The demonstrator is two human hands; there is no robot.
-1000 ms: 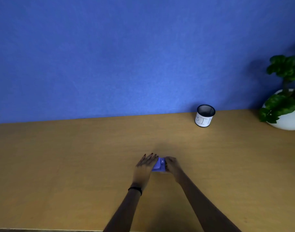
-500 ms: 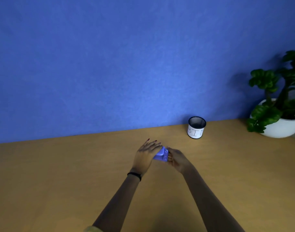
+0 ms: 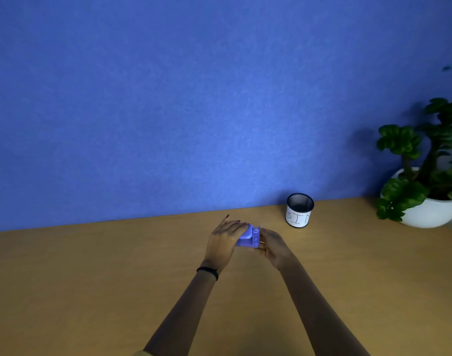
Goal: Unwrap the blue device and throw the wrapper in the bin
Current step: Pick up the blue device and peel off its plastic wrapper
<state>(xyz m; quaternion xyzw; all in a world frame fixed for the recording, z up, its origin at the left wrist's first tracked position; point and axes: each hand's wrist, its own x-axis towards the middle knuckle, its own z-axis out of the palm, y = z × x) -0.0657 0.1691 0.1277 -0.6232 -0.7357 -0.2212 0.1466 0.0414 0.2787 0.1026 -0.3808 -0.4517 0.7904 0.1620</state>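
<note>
Hands meet over the middle of a wooden tabletop (image 3: 91, 291), both closed around a small blue device (image 3: 247, 238). The left hand (image 3: 223, 241) lies over the device from its 9 o'clock side, fingers draped across the top and curled onto it, dark red nails showing; a black band (image 3: 207, 271) circles that wrist. The right hand (image 3: 273, 244) grips the device from its 3 o'clock side, fingertips pinching the end where a darker blue panel with a small silver dot faces up. Whether the device rests on the table or is held just above it, I cannot tell. A wrapper cannot be made out on it at this size.

From the device, at about 2 o'clock and well apart, stands a small round mesh bin (image 3: 299, 210), upright, its rim black and its mouth open, with a white paper label reading "BIN" on its side. It sits close to the blue wall (image 3: 194, 98) that backs the table. Farther along, at roughly 3 o'clock from the bin and near the picture's right edge, a leafy green plant (image 3: 410, 160) grows from a rounded white pot (image 3: 430, 211) set on the table. Both forearms reach in from 6 o'clock, bare.
</note>
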